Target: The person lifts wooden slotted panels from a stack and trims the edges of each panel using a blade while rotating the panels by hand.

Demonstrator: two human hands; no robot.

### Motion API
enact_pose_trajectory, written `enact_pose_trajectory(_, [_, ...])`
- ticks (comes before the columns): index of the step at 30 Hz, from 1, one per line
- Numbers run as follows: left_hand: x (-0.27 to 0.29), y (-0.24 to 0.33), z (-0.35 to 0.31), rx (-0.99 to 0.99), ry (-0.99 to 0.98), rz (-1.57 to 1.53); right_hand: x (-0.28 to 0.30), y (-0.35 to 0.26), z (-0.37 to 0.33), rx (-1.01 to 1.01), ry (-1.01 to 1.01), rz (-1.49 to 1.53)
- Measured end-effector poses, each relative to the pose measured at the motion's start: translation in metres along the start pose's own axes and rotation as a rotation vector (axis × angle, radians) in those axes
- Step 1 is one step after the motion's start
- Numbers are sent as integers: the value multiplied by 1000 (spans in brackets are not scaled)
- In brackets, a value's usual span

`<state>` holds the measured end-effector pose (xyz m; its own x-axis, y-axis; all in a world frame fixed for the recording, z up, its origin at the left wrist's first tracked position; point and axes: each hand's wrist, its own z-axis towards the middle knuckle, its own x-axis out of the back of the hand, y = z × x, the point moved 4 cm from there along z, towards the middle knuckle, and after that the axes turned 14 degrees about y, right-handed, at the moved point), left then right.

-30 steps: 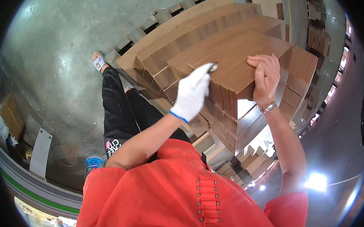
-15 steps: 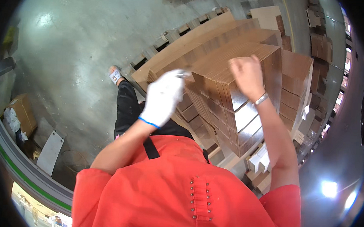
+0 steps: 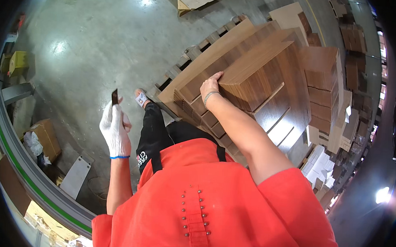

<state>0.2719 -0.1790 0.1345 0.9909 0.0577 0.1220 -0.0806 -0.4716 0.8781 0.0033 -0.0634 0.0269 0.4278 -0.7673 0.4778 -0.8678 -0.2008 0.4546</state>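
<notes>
My left hand (image 3: pixel 116 131), in a white knit glove with a blue cuff, is raised at the left, away from the stack. Its fingers close on a small dark, flat blade (image 3: pixel 114 97) that points up; any handle is hidden in the glove. My bare right hand (image 3: pixel 209 86), with a bracelet at the wrist, is curled on the near left corner of a tall stack of brown wood-grain panels (image 3: pixel 264 64). Its fingertips reach the top edge; the thumb is hidden.
Lower panels (image 3: pixel 218 53) lie on a wooden pallet (image 3: pixel 193 51) beyond the stack. More stacked panels (image 3: pixel 321 80) stand at the right, above white pieces (image 3: pixel 317 166). A grey rail (image 3: pixel 32 182) with a green stripe curves along the left, near a cardboard box (image 3: pixel 47 137).
My left hand has moved left, away from the stack, and the blade now shows clearly. My right hand has come down leftward from above the stack onto its corner. The view has shifted.
</notes>
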Motion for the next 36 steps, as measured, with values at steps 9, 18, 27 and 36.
enact_pose_trajectory(9, [12, -26, -12, 119, -31, 17, -24, -14, 14, -90, 252, -19])
enact_pose_trajectory(18, [-5, 1, -8, 35, -60, 40, -26, -11, 0, -38, 531, 176])
enact_pose_trajectory(27, [27, 2, 0, 80, -18, 46, -54, -69, -56, 196, 402, 514])
enact_pose_trajectory(36, [-4, 31, 41, 85, -207, 184, 2, 6, -50, -165, 290, -215])
